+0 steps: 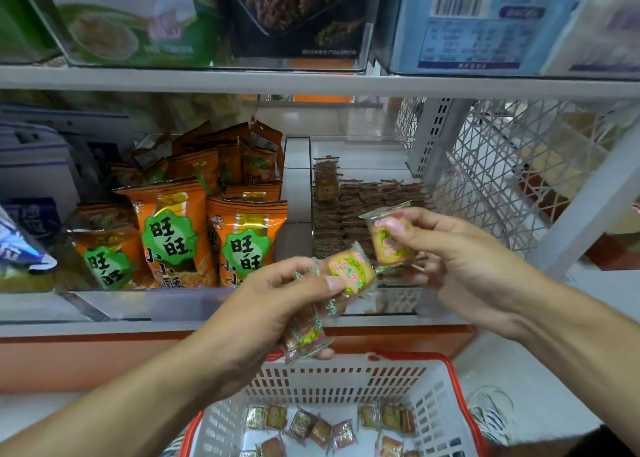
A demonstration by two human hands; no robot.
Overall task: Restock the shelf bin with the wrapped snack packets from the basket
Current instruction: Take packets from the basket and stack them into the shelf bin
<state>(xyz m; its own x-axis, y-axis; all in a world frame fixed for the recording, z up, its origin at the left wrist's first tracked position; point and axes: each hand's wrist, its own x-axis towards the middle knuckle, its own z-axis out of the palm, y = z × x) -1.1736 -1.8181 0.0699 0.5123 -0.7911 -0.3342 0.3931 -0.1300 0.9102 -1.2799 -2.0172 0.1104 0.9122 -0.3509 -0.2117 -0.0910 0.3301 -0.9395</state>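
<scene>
My left hand (277, 304) grips a bunch of clear-wrapped snack packets (349, 273) with pink and green print, in front of the shelf edge. Beside it, my right hand (450, 259) pinches one such packet (388, 238) between thumb and fingers, just in front of the clear shelf bin (391, 300). That bin holds rows of the same packets (360, 207) stacked on edge. Below, a white basket with a red rim (457, 380) has several more packets (322, 429) lying on its bottom.
Orange snack bags (173, 231) fill the bin to the left, split off by a clear divider (298, 179). A white wire mesh panel (502, 165) stands to the right of the bin. Boxed goods sit on the upper shelf (311, 82).
</scene>
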